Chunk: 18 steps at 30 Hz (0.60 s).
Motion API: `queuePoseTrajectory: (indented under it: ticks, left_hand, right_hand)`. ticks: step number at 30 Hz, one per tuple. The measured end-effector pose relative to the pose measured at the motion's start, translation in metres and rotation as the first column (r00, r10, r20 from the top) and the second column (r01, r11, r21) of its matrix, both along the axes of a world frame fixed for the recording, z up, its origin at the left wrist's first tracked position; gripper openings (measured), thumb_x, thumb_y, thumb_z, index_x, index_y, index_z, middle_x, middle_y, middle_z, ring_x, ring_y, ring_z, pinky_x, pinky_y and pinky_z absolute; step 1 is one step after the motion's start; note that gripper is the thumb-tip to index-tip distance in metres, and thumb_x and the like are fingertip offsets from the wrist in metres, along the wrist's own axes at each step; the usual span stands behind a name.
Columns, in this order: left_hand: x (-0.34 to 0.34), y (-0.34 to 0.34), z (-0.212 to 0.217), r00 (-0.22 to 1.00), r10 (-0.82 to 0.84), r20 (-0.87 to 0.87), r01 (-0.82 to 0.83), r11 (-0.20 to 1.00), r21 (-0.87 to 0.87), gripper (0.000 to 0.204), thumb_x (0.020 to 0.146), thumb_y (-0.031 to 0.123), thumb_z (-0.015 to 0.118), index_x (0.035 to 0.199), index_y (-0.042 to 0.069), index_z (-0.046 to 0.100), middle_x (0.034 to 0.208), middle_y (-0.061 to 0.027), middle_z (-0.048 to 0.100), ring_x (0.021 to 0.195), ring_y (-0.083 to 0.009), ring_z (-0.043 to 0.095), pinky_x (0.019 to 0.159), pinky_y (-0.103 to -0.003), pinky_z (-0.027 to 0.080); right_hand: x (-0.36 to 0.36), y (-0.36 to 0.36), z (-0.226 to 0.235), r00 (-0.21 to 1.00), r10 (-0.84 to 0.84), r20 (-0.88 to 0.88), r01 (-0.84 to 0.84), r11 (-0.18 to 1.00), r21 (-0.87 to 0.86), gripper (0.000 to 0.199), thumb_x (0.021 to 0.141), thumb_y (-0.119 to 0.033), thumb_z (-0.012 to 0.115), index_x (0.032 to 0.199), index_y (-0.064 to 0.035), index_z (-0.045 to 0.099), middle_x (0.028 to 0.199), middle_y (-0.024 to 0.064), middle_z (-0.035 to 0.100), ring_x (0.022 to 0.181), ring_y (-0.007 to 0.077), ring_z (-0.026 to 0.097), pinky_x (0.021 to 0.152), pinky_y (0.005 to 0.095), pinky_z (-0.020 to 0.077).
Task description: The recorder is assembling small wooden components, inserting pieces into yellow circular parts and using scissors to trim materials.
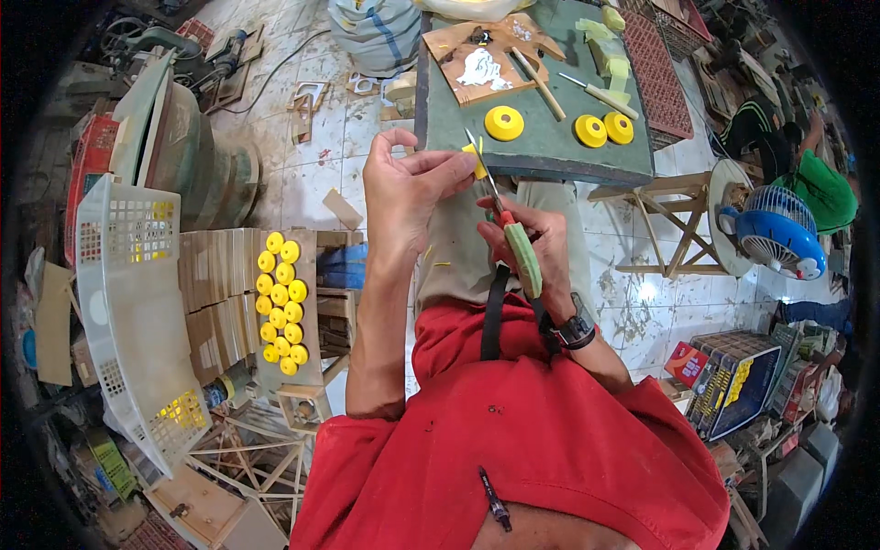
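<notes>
My left hand (412,183) pinches a small yellow piece (476,161) between thumb and fingertips, in front of the green-topped table. My right hand (543,240) is closed round a pair of scissors (520,252) with a green-covered handle and a red part near the blades. Its pointed metal blades reach up to the yellow piece and touch or cross it. Just beyond, a round yellow disc (503,124) with a dark centre hole lies on the table (458,162). Two similar yellow discs (604,129) sit side by side at the right.
The table also bears a wooden board (449,64) with white paste, a wooden stick (541,87) and a pale-handled tool (600,94). At my left, several yellow discs (279,295) cover a plank beside a white crate (137,321). A blue fan (777,234) stands right, near another person (820,192).
</notes>
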<state>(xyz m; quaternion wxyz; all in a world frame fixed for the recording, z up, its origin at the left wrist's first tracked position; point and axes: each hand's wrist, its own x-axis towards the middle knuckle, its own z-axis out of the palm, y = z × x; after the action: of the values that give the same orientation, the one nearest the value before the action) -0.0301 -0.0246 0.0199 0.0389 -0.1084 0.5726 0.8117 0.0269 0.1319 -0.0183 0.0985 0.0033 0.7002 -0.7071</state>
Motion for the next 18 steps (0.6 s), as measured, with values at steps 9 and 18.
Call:
queuePoseTrajectory:
  ticks: [9, 18]
  left_hand:
    - [-0.002, -0.005, 0.001, 0.997, 0.071, -0.027, -0.072, 0.997, -0.022, 0.053, 0.074, -0.006, 0.074, 0.105, 0.003, 0.032, 0.087, -0.0222, 0.067, 0.074, -0.0234, 0.068, 0.067, -0.035, 0.059]
    - [0.000, -0.003, 0.004, 0.996, 0.079, -0.041, -0.083, 0.989, -0.120, 0.053, 0.073, -0.006, 0.074, 0.103, 0.003, 0.031, 0.089, -0.0240, 0.066, 0.074, -0.0248, 0.068, 0.068, -0.037, 0.060]
  right_hand:
    - [0.003, 0.009, -0.019, 0.999, 0.033, 0.007, -0.030, 0.955, -0.295, 0.037, 0.079, -0.011, 0.075, 0.112, -0.0005, 0.061, 0.078, -0.0043, 0.051, 0.070, 0.0043, 0.053, 0.058, 0.0177, 0.0420]
    - [-0.001, 0.000, -0.012, 0.992, 0.122, 0.028, -0.112, 0.966, -0.232, 0.036, 0.079, -0.014, 0.076, 0.109, 0.0010, 0.061, 0.076, -0.0063, 0.053, 0.068, 0.0029, 0.052, 0.055, 0.0179, 0.0396]
